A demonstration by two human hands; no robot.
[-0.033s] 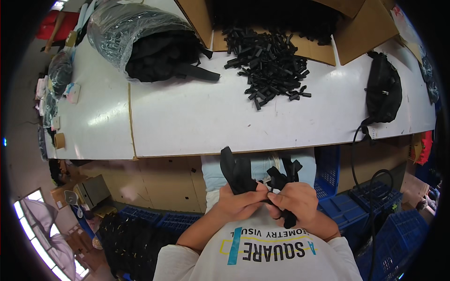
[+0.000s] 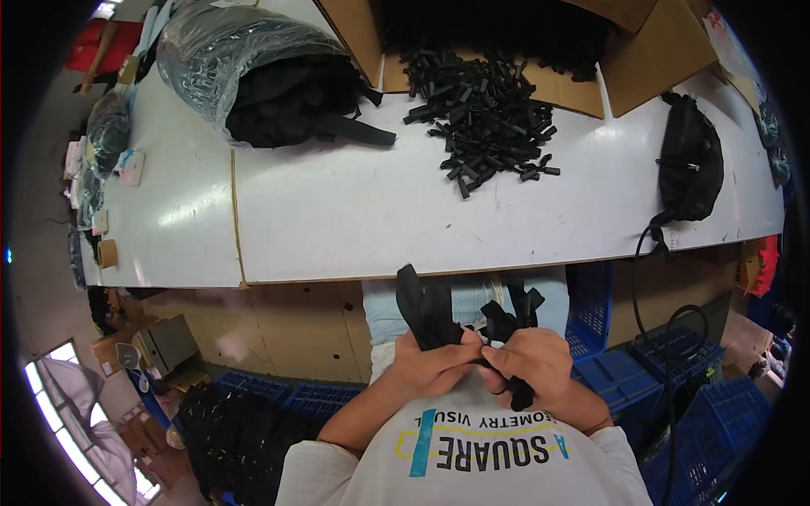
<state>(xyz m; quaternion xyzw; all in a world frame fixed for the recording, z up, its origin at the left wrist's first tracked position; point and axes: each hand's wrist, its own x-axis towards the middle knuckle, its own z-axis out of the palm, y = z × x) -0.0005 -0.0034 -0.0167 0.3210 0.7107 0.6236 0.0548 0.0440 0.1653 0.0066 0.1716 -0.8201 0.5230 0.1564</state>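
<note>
Both hands meet close in front of my shirt, below the table's front edge. A wide black fabric strap [image 2: 424, 312], folded into loops, rises out of my left hand [image 2: 432, 364], whose fingers are closed on it. My right hand [image 2: 537, 361] is closed too, pinching black strap pieces [image 2: 515, 312]; some stick up above the fingers. A dark end [image 2: 519, 394] hangs below that hand. Thumbs and fingertips come together at a narrow black part between the hands. Its exact shape is hidden by the fingers.
On the white table [image 2: 337, 215] lies a heap of small black plastic pieces [image 2: 489, 118], spilling from an open cardboard box [image 2: 666, 59]. A clear plastic bag [image 2: 202, 63] of black straps is at left, a black waist bag [image 2: 692, 160] at right. Blue crates [image 2: 620, 384] stand below.
</note>
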